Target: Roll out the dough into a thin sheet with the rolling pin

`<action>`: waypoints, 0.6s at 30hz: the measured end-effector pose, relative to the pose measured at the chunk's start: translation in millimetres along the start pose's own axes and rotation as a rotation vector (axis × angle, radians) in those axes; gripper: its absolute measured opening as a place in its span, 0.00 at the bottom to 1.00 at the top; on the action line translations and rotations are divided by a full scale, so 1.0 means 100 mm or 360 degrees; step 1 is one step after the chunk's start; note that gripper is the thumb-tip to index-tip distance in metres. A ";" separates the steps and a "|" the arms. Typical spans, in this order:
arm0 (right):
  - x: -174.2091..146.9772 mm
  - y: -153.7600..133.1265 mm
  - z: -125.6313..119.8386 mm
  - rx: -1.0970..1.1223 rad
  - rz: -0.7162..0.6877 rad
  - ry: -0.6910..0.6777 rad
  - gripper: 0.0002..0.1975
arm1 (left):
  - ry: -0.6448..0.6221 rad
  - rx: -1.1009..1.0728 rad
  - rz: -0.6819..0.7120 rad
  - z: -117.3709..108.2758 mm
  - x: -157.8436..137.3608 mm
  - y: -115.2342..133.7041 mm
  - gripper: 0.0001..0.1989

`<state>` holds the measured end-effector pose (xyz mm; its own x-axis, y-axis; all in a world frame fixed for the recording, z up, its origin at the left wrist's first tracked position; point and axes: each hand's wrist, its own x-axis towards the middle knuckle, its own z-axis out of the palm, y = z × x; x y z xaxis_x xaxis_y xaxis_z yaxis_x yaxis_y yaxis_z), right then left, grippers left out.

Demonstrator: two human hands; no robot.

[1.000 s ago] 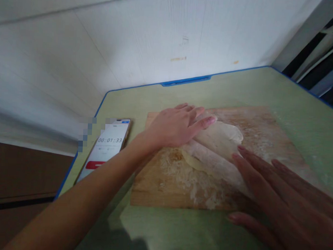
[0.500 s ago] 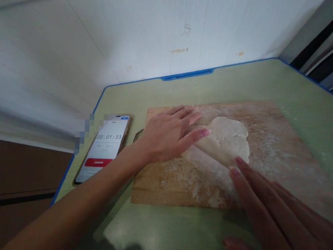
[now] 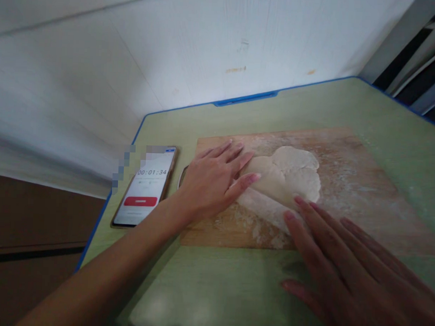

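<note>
A pale, flattened piece of dough point(image 3: 295, 170) with lobed edges lies on a floured wooden board point(image 3: 345, 196). Along its near edge runs a whitish, flour-dusted rolling pin point(image 3: 262, 207), slanting down to the right. My left hand point(image 3: 213, 177) lies flat over the pin's far left end, fingers stretched out and apart. Over the near right end rests my right hand point(image 3: 349, 262), its fingers long and straight and its thumb held away. Both ends of the pin are hidden under the hands. Neither hand wraps round it.
Left of the board lies a phone point(image 3: 145, 189) showing a running timer. A curved metal rim point(image 3: 181, 176) peeks out beside my left wrist. The green table point(image 3: 213, 286) has a blue edge and stands against a white wall point(image 3: 207, 44).
Both hands have drawn back slightly toward me and left over the board, with the rolling pin beneath them. The view has shifted a little. The phone's timer has moved from 1:33 to 1:34.
</note>
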<state>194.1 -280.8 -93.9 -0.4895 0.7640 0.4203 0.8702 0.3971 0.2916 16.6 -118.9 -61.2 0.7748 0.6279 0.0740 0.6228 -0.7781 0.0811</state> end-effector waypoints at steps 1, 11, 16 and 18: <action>0.00 -0.01 -0.01 -0.0011 0.0001 -0.0005 0.29 | 0.0013 0.0007 -0.0005 0.00 -0.03 0.01 0.28; 0.03 0.07 -0.02 0.0052 0.0027 0.0002 0.27 | 0.0087 0.0036 -0.0070 0.03 -0.15 0.07 0.27; 0.19 0.39 0.04 0.0087 0.0105 -0.0073 0.31 | 0.0159 -0.0096 -0.0199 0.01 -0.01 0.09 0.26; 0.28 0.54 0.07 0.0157 0.0155 -0.0131 0.32 | 0.0190 -0.0180 -0.0247 -0.01 0.06 0.08 0.27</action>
<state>227.8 -234.2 -72.5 -0.3999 0.8387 0.3696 0.9166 0.3641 0.1653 26.2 -120.9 -59.2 0.6480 0.7428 0.1687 0.7123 -0.6694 0.2113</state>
